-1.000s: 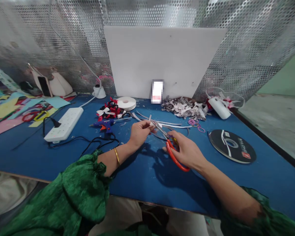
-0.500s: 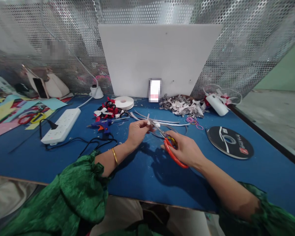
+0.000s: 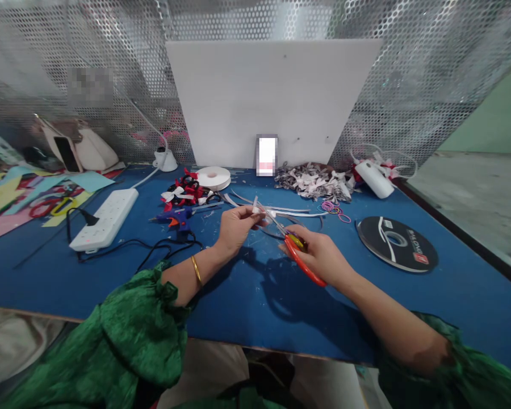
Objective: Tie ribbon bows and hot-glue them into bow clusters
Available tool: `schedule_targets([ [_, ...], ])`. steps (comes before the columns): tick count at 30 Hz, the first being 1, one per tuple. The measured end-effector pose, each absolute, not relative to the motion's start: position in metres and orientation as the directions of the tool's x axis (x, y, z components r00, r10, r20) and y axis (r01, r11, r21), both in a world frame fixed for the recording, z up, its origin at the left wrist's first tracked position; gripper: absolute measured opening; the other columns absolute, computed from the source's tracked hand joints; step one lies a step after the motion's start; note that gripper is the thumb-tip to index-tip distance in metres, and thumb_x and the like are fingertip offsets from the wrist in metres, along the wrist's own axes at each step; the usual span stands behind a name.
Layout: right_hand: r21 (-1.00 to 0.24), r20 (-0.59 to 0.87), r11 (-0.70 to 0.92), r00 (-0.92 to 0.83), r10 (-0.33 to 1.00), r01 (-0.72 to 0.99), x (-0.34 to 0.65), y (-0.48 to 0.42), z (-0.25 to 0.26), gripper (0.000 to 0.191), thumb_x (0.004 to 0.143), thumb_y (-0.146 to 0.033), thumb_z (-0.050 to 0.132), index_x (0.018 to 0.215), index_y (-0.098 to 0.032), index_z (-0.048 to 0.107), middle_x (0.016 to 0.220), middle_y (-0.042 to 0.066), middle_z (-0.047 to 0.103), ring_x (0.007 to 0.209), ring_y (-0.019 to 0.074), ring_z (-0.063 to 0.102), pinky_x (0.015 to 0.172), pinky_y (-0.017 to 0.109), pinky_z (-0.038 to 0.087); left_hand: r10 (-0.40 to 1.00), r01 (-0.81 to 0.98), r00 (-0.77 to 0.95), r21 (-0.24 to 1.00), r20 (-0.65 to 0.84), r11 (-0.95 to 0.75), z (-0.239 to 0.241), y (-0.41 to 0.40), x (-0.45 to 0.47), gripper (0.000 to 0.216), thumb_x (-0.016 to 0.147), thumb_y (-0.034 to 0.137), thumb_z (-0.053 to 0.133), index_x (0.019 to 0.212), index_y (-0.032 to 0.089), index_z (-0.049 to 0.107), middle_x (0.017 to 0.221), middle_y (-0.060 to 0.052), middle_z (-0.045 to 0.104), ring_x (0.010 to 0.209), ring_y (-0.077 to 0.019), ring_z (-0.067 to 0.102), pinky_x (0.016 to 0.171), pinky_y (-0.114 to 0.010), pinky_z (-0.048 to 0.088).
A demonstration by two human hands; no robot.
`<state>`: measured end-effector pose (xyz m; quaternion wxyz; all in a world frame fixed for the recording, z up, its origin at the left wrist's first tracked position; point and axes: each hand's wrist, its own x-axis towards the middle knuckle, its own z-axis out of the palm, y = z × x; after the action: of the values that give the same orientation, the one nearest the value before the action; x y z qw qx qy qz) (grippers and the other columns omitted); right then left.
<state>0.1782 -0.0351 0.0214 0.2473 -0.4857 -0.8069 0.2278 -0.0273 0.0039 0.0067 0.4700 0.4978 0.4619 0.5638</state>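
Note:
My left hand (image 3: 238,226) pinches a small white ribbon bow (image 3: 256,209) between thumb and fingertips, over the middle of the table. Wrapped around the handles of red-handled scissors (image 3: 303,262) is my right hand (image 3: 321,253). The scissor blades point up and left, with their tips at the bow; whether they touch the ribbon I cannot tell. Just behind my hands, cut strips of white and grey ribbon (image 3: 292,214) lie on the blue table. The fingertips partly hide the bow.
At left are a blue glue gun (image 3: 176,217) and a white power strip (image 3: 111,218). Behind stand a white ribbon roll (image 3: 213,177), a pile of bows (image 3: 317,182) and a phone (image 3: 267,154). Elastic bands (image 3: 333,208) and a black ribbon spool (image 3: 413,253) lie at right.
The scissor handles have closed somewhat, and the blades look closer together at the bow. Both hands stay nearly in place; the whole view has shifted slightly.

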Motion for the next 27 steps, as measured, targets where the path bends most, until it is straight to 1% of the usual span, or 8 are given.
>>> schedule_targets([
  [6,-0.876,0.169,0.283,-0.299,0.939,0.392,0.178,-0.029,0.013,0.039,0.081,-0.055,0.062,0.102,-0.022,0.06,0.064,-0.005,0.047,0.054,0.0109,0.041,0.052,0.024,0.034,0.988,-0.09,-0.056,0.985,0.142,-0.147,0.005,0.005,-0.028,0.027,0.069,0.039,0.077,0.082,0.015,0.073,0.083,-0.006,0.075,0.067,-0.016,0.07,0.06,-0.024,0.047],
  [9,-0.942,0.128,0.187,-0.215,0.968,0.28,0.179,-0.027,0.017,0.045,0.08,-0.059,0.061,0.107,-0.023,0.056,0.061,-0.007,0.043,0.05,0.0105,0.039,0.048,0.024,0.033,0.988,-0.082,-0.056,0.986,0.14,-0.145,0.006,0.005,-0.028,0.028,0.07,0.04,0.077,0.082,0.015,0.073,0.084,-0.007,0.075,0.067,-0.0158,0.07,0.059,-0.023,0.047],
  [11,-0.954,0.075,0.127,-0.193,0.978,0.271,0.18,-0.025,0.019,0.049,0.079,-0.061,0.06,0.11,-0.024,0.054,0.061,-0.007,0.043,0.05,0.0108,0.04,0.047,0.024,0.033,0.989,-0.079,-0.054,0.987,0.137,-0.141,0.007,0.004,-0.028,0.027,0.071,0.04,0.076,0.083,0.015,0.073,0.087,-0.007,0.075,0.066,-0.0157,0.07,0.06,-0.024,0.047],
  [14,-0.941,0.053,0.117,-0.203,0.978,0.317,0.183,-0.022,0.016,0.05,0.077,-0.059,0.064,0.11,-0.023,0.054,0.064,-0.006,0.044,0.054,0.0114,0.043,0.05,0.024,0.036,0.99,-0.084,-0.049,0.987,0.13,-0.134,0.009,0.003,-0.028,0.027,0.071,0.038,0.075,0.085,0.016,0.072,0.089,-0.007,0.075,0.067,-0.0158,0.07,0.059,-0.024,0.046],
  [17,-0.904,0.122,0.199,-0.216,0.969,0.38,0.184,-0.022,0.01,0.049,0.077,-0.055,0.066,0.112,-0.024,0.055,0.067,-0.006,0.046,0.058,0.0123,0.044,0.053,0.024,0.037,0.991,-0.088,-0.057,0.988,0.118,-0.123,0.01,0.003,-0.027,0.029,0.07,0.036,0.076,0.09,0.016,0.069,0.08,-0.005,0.075,0.065,-0.0162,0.07,0.058,-0.023,0.045],
  [22,-0.732,0.208,0.325,-0.258,0.944,0.599,0.182,-0.03,0.014,0.046,0.078,-0.051,0.066,0.115,-0.024,0.056,0.076,-0.002,0.054,0.065,0.0147,0.049,0.059,0.025,0.039,0.99,-0.094,-0.078,0.988,0.115,-0.122,0.01,0.005,-0.029,0.033,0.069,0.036,0.077,0.086,0.017,0.057,0.071,-0.004,0.073,0.063,-0.0168,0.069,0.057,-0.023,0.045],
  [24,-0.664,0.188,0.357,-0.316,0.93,0.657,0.18,-0.033,0.019,0.043,0.078,-0.049,0.065,0.113,-0.025,0.057,0.08,-0.001,0.058,0.067,0.0156,0.051,0.061,0.026,0.04,0.985,-0.058,-0.087,0.987,0.147,-0.153,0.009,0.006,-0.03,0.034,0.069,0.037,0.078,0.084,0.017,0.054,0.071,-0.003,0.072,0.063,-0.0166,0.07,0.057,-0.023,0.046],
  [27,-0.614,0.159,0.389,-0.376,0.913,0.687,0.178,-0.036,0.023,0.038,0.08,-0.047,0.063,0.111,-0.026,0.058,0.083,0.0,0.061,0.07,0.0168,0.054,0.062,0.026,0.04,0.96,0.051,-0.094,0.965,0.262,-0.258,0.008,0.005,-0.031,0.029,0.074,0.037,0.074,0.081,0.018,0.054,0.074,-0.002,0.071,0.064,-0.0154,0.069,0.061,-0.024,0.048],
])
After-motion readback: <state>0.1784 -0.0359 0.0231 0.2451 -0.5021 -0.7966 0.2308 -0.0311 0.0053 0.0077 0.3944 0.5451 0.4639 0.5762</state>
